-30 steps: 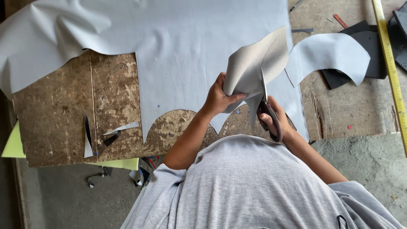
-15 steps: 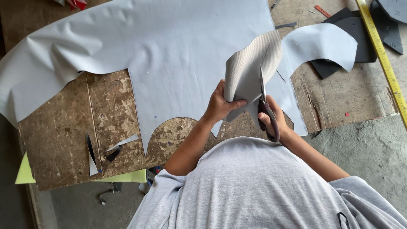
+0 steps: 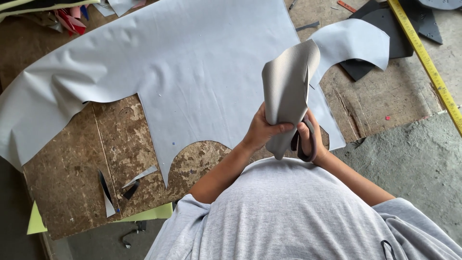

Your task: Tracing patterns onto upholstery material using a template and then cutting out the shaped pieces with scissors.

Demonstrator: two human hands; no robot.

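My left hand (image 3: 263, 129) grips a curled grey flap (image 3: 288, 91) of the large grey sheet (image 3: 192, 72), lifting it off the board. Just to its right, my right hand (image 3: 312, 137) holds dark-handled scissors (image 3: 304, 139) with fingers through the loops; the blade runs up along the flap's right edge. The rest of the sheet lies flat on a worn wooden board (image 3: 120, 159), its near edge cut into scalloped curves. A curved grey strip (image 3: 353, 41) arcs away to the right of the flap.
A yellow measuring tape (image 3: 426, 62) runs diagonally at the right. Dark cut pieces (image 3: 380, 29) lie at the top right. Small scraps (image 3: 120, 188) sit on the board's near left, coloured scraps (image 3: 67, 19) at the top left. Concrete floor (image 3: 414, 163) lies right.
The grey flap has curled tighter and stands more upright in my left hand. My two hands have come closer together. The view has shifted, showing more of the sheet's far side.
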